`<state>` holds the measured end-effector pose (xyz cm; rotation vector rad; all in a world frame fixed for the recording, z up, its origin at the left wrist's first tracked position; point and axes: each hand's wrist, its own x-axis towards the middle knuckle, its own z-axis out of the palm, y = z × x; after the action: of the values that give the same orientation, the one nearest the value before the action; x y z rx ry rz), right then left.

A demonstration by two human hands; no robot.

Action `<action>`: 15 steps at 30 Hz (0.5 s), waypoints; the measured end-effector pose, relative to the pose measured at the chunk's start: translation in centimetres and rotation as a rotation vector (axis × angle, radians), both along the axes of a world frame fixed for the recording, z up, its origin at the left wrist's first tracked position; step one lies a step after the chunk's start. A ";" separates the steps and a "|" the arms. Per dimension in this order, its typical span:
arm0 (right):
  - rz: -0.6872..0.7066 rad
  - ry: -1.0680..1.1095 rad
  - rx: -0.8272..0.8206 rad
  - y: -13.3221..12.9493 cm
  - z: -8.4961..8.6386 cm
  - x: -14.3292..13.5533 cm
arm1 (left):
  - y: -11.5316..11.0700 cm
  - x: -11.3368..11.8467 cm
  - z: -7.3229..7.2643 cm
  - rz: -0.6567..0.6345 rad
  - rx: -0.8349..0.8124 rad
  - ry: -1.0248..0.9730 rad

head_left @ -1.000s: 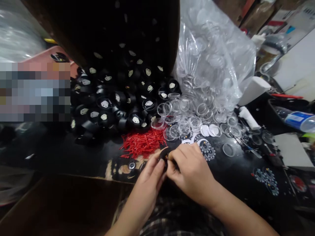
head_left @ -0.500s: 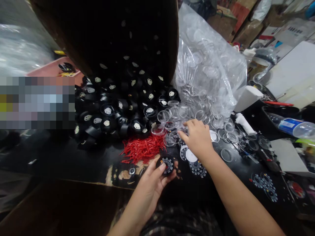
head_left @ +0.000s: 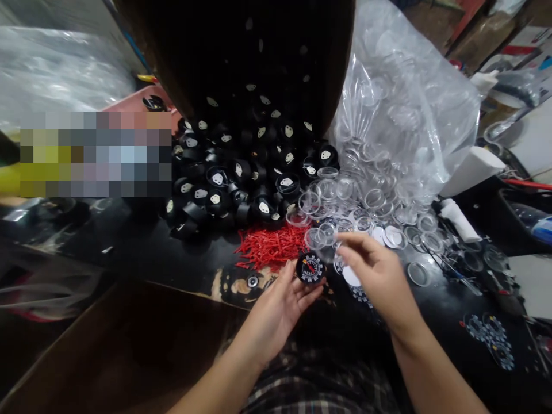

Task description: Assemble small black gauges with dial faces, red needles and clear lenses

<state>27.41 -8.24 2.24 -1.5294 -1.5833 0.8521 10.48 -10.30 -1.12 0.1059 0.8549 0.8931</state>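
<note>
**Red Against Black**

The dial (head_left: 311,269) is black with white markings, a red needle (head_left: 310,267) and an orange mark. The slivers (head_left: 273,247) are bright red. Black cups (head_left: 215,200) carry off-white plates (head_left: 264,207). The tabletop (head_left: 142,247) is black with tan patches; the tray (head_left: 133,100) is pink; the cloth (head_left: 297,382) is dark, checked with pale lines.

One gauge (head_left: 310,268). Black cups (head_left: 196,211): over twenty. Clear lids (head_left: 374,199): dozens. Red needles (head_left: 272,247): uncountable. White discs (head_left: 351,276): at least three. One pink bin (head_left: 137,99), one bottle (head_left: 542,227), one washer (head_left: 252,281).

Dim light, glare on plastic bag (head_left: 405,98), slight blur, pixelated patch left, stretched edges
</note>
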 end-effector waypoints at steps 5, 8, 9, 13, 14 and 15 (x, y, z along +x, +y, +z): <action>0.114 -0.125 0.079 -2.0 -0.4 -2.3 | -0.4 0.3 -0.5 -0.008 0.205 0.195; 0.128 -0.153 0.055 -1.9 -0.2 -2.3 | -0.8 0.1 -0.8 -0.053 0.317 0.320; 0.123 -0.140 0.041 -1.7 -0.1 -2.2 | -1.0 0.1 -0.8 -0.075 0.354 0.354; 0.074 -0.275 0.085 -1.2 0.2 -2.7 | -1.6 0.2 0.0 -0.165 0.450 0.421; 0.064 -0.324 0.127 -1.1 0.1 -2.9 | -1.8 0.3 0.2 -0.176 0.462 0.429; 0.056 -0.356 0.167 -1.1 0.0 -3.1 | -1.9 0.3 0.4 -0.183 0.471 0.443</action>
<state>24.33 -9.36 2.24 -1.5829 -1.9062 0.4776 10.80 -12.19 -0.75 0.8035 1.0080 0.8974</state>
